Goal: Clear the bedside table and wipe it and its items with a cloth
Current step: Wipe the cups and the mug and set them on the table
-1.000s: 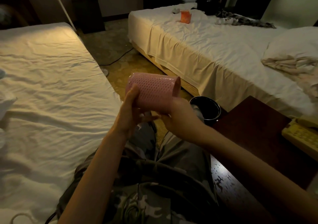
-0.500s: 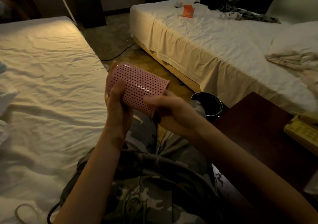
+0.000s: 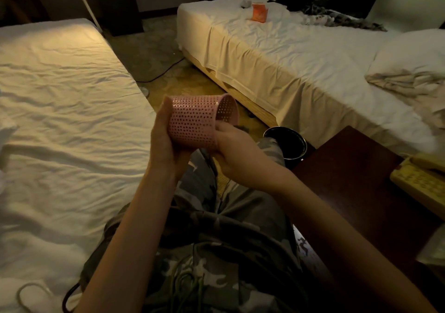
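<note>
The fingers of the left hand [image 3: 166,141] are together and curl around the closed bottom end of a pink perforated cup [image 3: 199,122], with the palm against its side. The fingers of the right hand [image 3: 237,153] grip the lower side of the same cup near its open rim, with the thumb on the wall; something dark and small shows just beside these fingers, but I cannot tell what it is. The cup lies on its side in the air, above the person's lap, and its open mouth points to the right and away.

Below the hands are trousers [image 3: 216,252] with a camouflage pattern. To the right stands the dark wooden table [image 3: 356,192], and a yellow telephone [image 3: 419,182] rests on its far right part. A black round bin [image 3: 286,141] stands on the floor between the table and the knee. A bed [image 3: 60,120] with a white sheet is on the left. A second bed [image 3: 301,55] is across the floor, and an orange container [image 3: 259,11] stands on it, well apart from the hands.
</note>
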`<action>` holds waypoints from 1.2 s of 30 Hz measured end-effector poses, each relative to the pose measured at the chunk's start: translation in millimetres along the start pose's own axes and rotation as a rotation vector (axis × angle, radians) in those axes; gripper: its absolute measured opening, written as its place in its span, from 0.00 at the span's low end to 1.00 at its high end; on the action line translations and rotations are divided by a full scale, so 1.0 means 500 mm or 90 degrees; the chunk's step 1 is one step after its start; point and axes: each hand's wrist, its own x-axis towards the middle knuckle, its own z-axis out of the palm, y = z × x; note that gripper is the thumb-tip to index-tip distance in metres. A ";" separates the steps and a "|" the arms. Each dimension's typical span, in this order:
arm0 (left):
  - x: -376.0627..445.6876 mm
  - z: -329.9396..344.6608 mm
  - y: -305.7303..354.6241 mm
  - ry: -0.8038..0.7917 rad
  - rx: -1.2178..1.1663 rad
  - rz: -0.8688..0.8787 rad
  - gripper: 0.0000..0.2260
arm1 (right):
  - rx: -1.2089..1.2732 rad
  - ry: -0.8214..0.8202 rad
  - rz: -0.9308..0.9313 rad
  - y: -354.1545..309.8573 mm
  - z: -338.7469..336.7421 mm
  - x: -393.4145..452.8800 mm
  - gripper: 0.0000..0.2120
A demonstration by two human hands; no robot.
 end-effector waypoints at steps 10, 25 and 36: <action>-0.010 -0.040 -0.025 0.009 0.114 0.201 0.45 | 1.032 -0.105 0.298 0.002 0.011 -0.028 0.33; -0.004 -0.033 -0.063 0.029 0.090 0.203 0.44 | 1.142 0.175 0.440 0.017 0.013 -0.023 0.31; 0.006 0.025 -0.015 0.008 0.282 -0.236 0.18 | 0.222 0.235 -0.101 0.076 -0.004 -0.073 0.13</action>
